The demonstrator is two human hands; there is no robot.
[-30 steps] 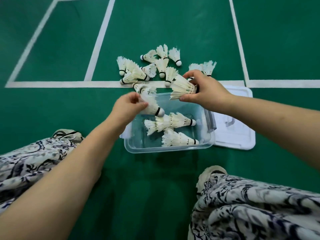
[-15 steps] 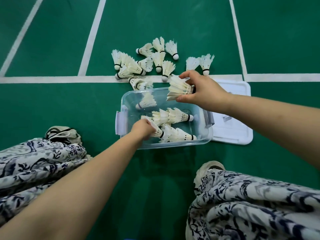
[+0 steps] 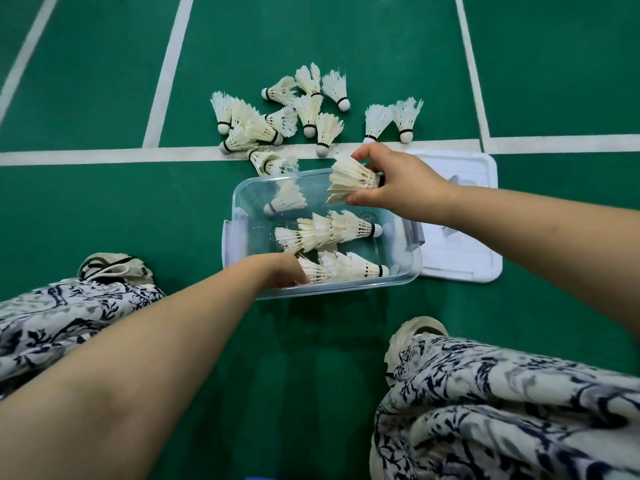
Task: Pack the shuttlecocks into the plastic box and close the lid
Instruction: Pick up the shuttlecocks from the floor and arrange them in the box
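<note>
The left hand (image 3: 282, 274) reached into the near left corner of the clear plastic box (image 3: 238, 206), its fingers curled against the feathered end of the near row (image 3: 349, 268) of nested shuttlecocks. This looked like a way of seating them cork-into-skirt so they take up less room. Whether it gripped that end or only pushed it could not be told, as the back of the hand hid the fingertips.

Just beyond that hand lay a middle row (image 3: 329, 231), nested the same way with corks pointing right. A single shuttlecock (image 3: 286, 202) lay further off by the far wall.

Beyond both hands, the loose shuttlecocks (image 3: 277, 123) were scattered on the green court floor (image 3: 104, 220) across a white line, not yet packed.

The right hand (image 3: 398, 181) hovered over the box's far rim. It pinched a held shuttlecock (image 3: 349, 180) at its cork end, feathers pointing left, probably ready to slot into a row.

Under that wrist and to its right lay the white lid (image 3: 464, 251), flat beside the box and kept out of the way until packing ends.
</note>
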